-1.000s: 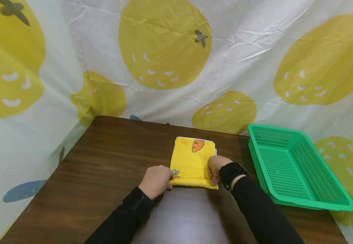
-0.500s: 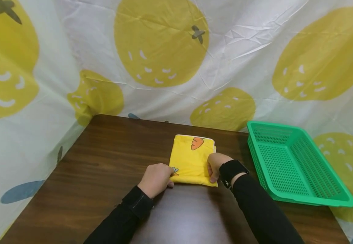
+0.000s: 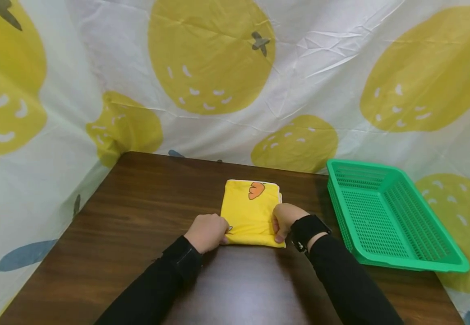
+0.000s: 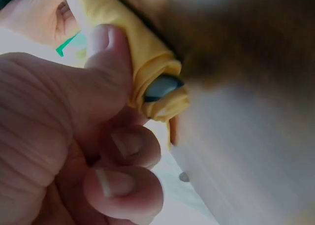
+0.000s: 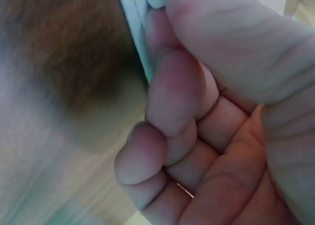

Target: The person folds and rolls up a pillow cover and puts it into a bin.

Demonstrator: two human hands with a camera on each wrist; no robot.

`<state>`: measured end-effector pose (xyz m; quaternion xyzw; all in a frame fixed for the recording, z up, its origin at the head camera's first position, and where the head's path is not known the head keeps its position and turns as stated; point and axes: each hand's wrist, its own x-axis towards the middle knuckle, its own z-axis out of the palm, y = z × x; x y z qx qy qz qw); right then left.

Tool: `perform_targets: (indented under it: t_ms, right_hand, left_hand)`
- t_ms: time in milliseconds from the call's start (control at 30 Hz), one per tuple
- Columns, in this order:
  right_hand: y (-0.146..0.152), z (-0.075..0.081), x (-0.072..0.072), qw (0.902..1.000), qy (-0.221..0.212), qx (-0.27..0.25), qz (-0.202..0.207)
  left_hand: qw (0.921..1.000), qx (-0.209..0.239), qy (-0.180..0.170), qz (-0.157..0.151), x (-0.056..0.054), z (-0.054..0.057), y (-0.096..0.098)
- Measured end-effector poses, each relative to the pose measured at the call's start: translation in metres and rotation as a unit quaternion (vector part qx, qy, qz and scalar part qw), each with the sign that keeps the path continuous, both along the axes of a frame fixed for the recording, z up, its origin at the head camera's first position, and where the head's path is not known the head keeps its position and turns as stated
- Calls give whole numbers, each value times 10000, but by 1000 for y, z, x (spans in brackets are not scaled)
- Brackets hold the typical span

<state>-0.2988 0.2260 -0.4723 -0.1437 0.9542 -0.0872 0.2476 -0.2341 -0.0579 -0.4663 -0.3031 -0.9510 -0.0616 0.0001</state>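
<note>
A yellow cloth (image 3: pixel 251 212) with a carrot print lies folded into a rough square on the table, its pale-trimmed border showing at the back and right. My left hand (image 3: pixel 207 232) pinches its near left corner. In the left wrist view, the thumb (image 4: pixel 110 52) presses on top of a rolled, layered end of the yellow cloth (image 4: pixel 152 62), with curled fingers below. At the near right corner my right hand (image 3: pixel 287 221) pinches the same near edge. The right wrist view has curled fingers (image 5: pixel 177 92) and thumb around a pale strip of cloth (image 5: pixel 135 28); the fingertips are partly hidden.
A green plastic basket (image 3: pixel 340 216) with perforated walls stands to the right of the right forearm. The brown wooden table (image 3: pixel 149 203) meets a white curtain (image 3: pixel 202 135) with yellow fruit prints at its back and left.
The cloth has shifted slightly left, and the small print beside my left hand is now mostly covered. Both hands keep their pinch near the front corners. The head view has tilted a little.
</note>
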Motion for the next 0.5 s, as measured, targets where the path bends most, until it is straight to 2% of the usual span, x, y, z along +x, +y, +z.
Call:
perform_targets:
  t_ms: [100,200,367,500]
  right_hand:
    - [-15,29,23,9999,97,-66,-34]
    - [-23,40,36,9994,328,12,-70]
    - [-29,40,44,9974,697,188,-69]
    - [-30,34,48,9943,1015,336,-7]
  left_hand:
    - [9996,-190,-203,-62,-10,3,1]
    - [9979,-428,-471,-126,-21,5,4]
    - [9906,-1002,-888,-279,-35,19,13]
    - [9823,-1590,-885,-446,-40,33,24]
